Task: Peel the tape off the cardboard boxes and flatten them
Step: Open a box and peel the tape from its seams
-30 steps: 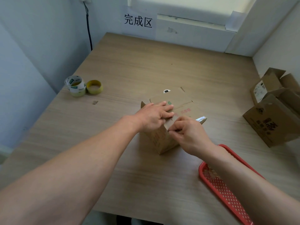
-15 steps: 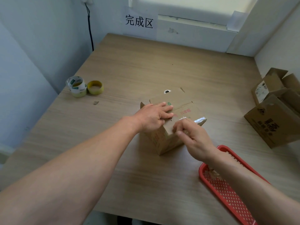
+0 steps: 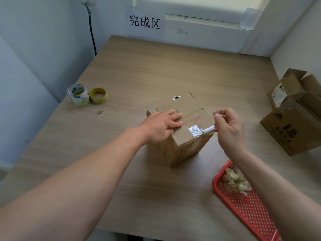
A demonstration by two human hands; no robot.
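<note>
Table bears tape rolls, spare boxes, tray; left grip flat on box, right grip pinches tape.

Soft window daylight, wide-angle edge distortion

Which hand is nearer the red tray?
Right. The right hand, pinching tape, is just beyond the tray; the left hand rests on the box, farther left.

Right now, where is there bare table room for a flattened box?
The table's far half, between the sign and the taped box, is bare; so is the left front, below the tape rolls. The right edge is crowded: open boxes, red tray.
</note>
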